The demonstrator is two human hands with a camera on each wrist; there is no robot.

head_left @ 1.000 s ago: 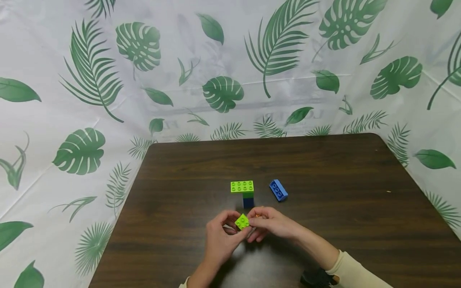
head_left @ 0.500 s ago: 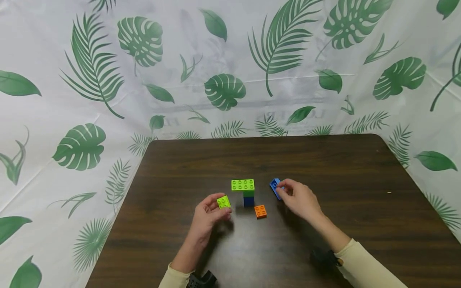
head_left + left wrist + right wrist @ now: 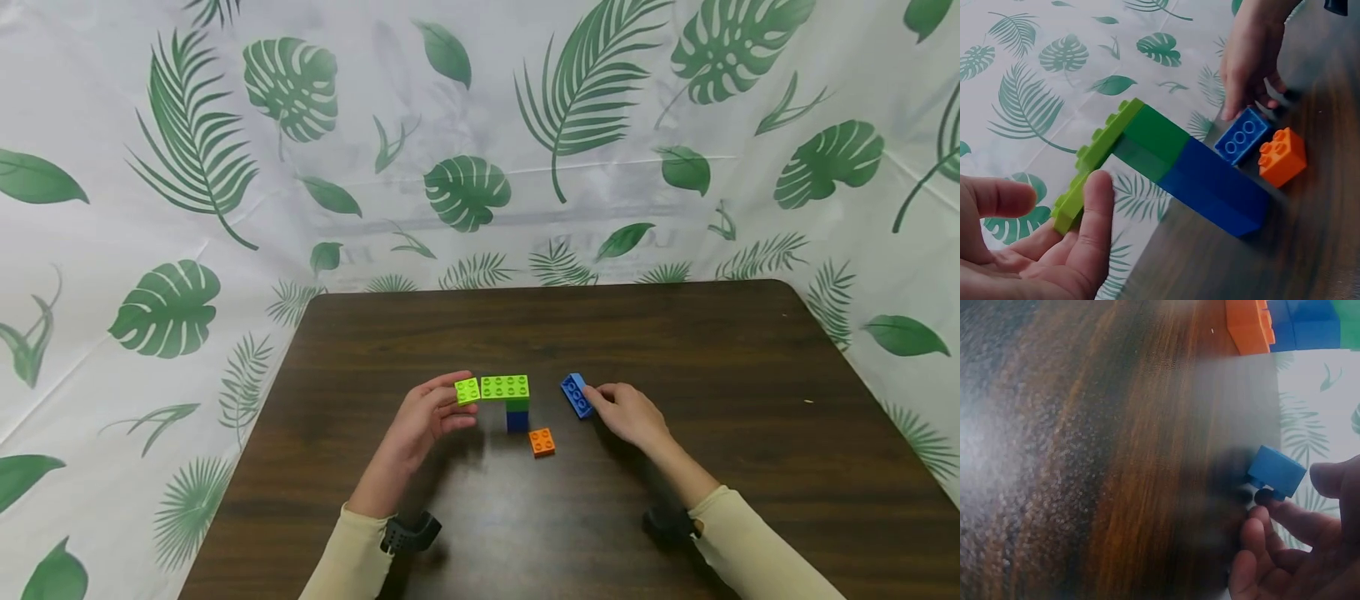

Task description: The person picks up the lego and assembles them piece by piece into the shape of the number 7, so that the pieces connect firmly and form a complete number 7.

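Small lime green toy brick [image 3: 467, 391] is at the fingers of my left hand [image 3: 427, 418], against the left end of a long lime brick [image 3: 505, 387]. In the left wrist view, its fingers [image 3: 1096, 206] lie under and beside the small brick; the thumb stands apart from it. The long brick tops a tower with a green brick [image 3: 1154, 140] and blue brickwork [image 3: 1219, 187] below. On the right, my right hand [image 3: 628, 414] pinches the end of a loose blue brick [image 3: 576, 395], which shows its hollow underside. Thumb and forefinger flank it in the right wrist view.
An orange brick [image 3: 542, 442] sits on the brown table [image 3: 375, 333] just in front of the tower. Behind the table hangs a white curtain [image 3: 397, 108] printed with green leaves. A dark band [image 3: 411, 532] is worn on the left wrist.
The hands have parted from around the small lime brick. The left carried it up to the long brick's end; the right left the orange brick on the table and reached the blue brick.
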